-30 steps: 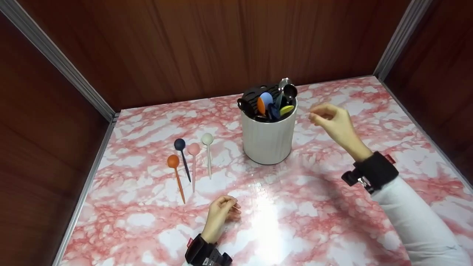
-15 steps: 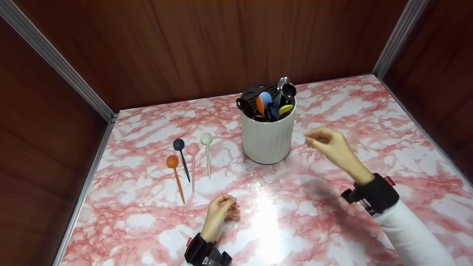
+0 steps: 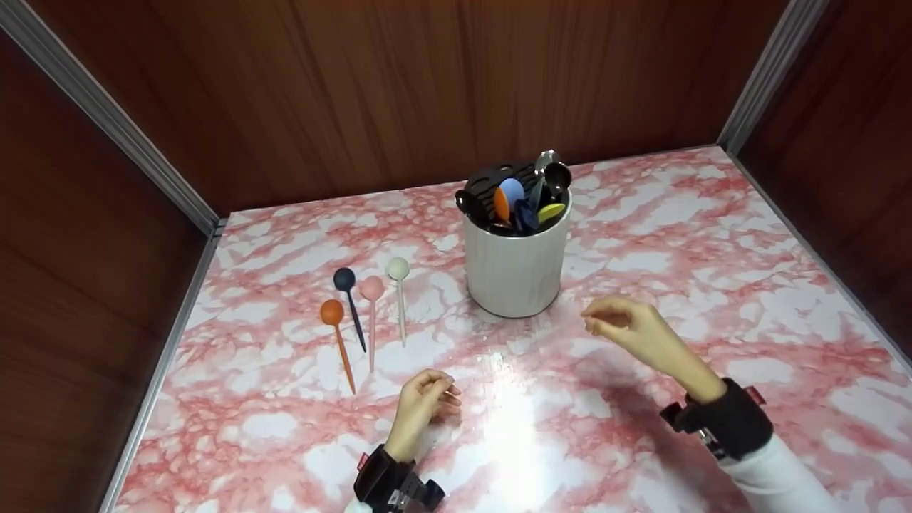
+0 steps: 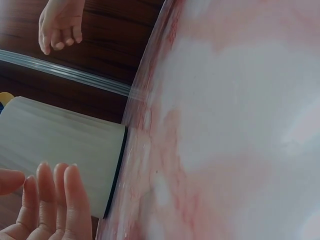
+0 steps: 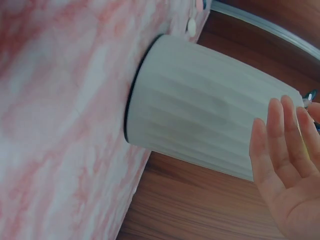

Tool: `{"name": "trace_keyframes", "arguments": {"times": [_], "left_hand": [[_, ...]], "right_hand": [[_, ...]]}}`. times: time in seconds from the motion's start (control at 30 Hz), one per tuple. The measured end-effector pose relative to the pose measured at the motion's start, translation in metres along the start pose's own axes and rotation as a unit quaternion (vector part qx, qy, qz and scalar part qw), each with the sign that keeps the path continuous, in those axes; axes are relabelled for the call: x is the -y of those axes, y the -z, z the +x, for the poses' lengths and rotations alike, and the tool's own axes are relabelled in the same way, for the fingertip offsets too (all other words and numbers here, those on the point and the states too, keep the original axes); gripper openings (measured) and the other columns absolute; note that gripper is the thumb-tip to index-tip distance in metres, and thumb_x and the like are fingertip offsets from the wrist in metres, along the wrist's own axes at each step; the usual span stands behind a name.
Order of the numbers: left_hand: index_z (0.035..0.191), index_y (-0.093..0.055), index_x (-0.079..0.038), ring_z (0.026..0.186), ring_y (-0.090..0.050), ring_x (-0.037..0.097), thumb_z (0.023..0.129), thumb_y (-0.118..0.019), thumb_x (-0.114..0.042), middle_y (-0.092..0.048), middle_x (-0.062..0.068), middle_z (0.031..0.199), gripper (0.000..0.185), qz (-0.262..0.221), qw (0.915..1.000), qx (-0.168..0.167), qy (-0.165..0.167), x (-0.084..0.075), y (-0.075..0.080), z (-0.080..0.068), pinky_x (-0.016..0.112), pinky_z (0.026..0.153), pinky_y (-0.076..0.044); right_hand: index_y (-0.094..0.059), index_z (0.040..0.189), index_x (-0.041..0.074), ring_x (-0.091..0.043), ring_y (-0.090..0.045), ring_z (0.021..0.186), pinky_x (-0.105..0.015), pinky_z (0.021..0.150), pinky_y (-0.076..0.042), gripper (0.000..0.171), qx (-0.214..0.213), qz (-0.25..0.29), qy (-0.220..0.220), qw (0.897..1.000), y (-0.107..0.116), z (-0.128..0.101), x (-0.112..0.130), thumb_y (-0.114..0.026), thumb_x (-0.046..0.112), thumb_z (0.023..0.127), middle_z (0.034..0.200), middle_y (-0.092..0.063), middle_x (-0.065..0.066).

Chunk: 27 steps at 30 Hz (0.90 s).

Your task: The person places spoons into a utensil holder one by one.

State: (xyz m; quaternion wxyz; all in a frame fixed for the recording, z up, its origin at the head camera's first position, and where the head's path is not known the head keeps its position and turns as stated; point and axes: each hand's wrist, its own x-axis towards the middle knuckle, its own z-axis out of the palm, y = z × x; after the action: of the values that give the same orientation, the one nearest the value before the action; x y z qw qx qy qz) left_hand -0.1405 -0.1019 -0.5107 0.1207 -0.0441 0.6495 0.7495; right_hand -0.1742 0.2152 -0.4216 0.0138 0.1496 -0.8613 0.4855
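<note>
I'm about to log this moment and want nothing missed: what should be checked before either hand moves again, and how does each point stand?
1. Right hand free of any load: ok, it holds nothing and hangs above the table, in front of the white holder.
2. Left hand free: ok, fingers loosely curled, nothing held.
3. Holder upright: ok, it stands on its base with utensils sticking out.
4. Four spoons laid out apart: ok, side by side, left of the holder.
5. Holder touched by either hand: ok, neither touches it.
6. Number of utensils in the holder: cannot tell, they overlap.
</note>
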Motion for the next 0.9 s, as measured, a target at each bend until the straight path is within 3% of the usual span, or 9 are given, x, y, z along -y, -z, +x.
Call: {"name": "trace_keyframes", "arguments": {"times": [0.2,0.5,0.77,0.9], "left_hand": [[0.094,-0.054,0.002,0.063,-0.061,0.011,0.089,-0.053,-0.008,-0.060,0.001,0.074,0.012,0.003,1.0000,-0.002,0.002,-0.007,0.003,0.002,0.029,0.061,-0.057],[0.100,-0.052,0.011,0.064,-0.060,0.011,0.090,-0.052,-0.007,-0.060,0.002,0.075,0.021,0.027,0.9993,-0.011,-0.022,-0.022,0.012,0.015,0.025,0.061,-0.057],[0.099,-0.056,0.008,0.063,-0.060,0.014,0.087,-0.051,-0.007,-0.060,0.002,0.074,0.019,0.088,0.9936,-0.064,-0.032,-0.042,0.029,0.042,0.034,0.062,-0.058],[0.098,-0.056,0.008,0.062,-0.060,0.015,0.087,-0.051,-0.007,-0.061,0.006,0.074,0.020,0.107,0.9903,-0.083,-0.031,-0.053,0.036,0.059,0.032,0.060,-0.058]], "right_hand": [[-0.065,0.102,-0.001,-0.003,-0.063,0.079,-0.016,0.073,-0.052,0.021,0.013,0.017,-0.021,1.000,-0.004,-0.012,-0.008,-0.060,0.016,0.089,0.094,-0.067,-0.017],[-0.064,0.104,-0.001,-0.009,-0.066,0.081,-0.017,0.073,-0.052,0.023,0.026,0.012,-0.025,0.999,-0.007,-0.024,-0.016,-0.059,0.018,0.090,0.096,-0.067,-0.017],[-0.063,0.105,-0.002,-0.009,-0.066,0.083,-0.016,0.074,-0.052,0.024,0.044,0.008,-0.024,0.999,-0.007,-0.030,-0.023,-0.057,0.017,0.092,0.098,-0.066,-0.022],[-0.062,0.105,-0.004,-0.010,-0.066,0.083,-0.016,0.073,-0.051,0.025,0.042,0.015,-0.029,0.999,-0.006,-0.033,-0.024,-0.057,0.016,0.091,0.099,-0.065,-0.023]]}}
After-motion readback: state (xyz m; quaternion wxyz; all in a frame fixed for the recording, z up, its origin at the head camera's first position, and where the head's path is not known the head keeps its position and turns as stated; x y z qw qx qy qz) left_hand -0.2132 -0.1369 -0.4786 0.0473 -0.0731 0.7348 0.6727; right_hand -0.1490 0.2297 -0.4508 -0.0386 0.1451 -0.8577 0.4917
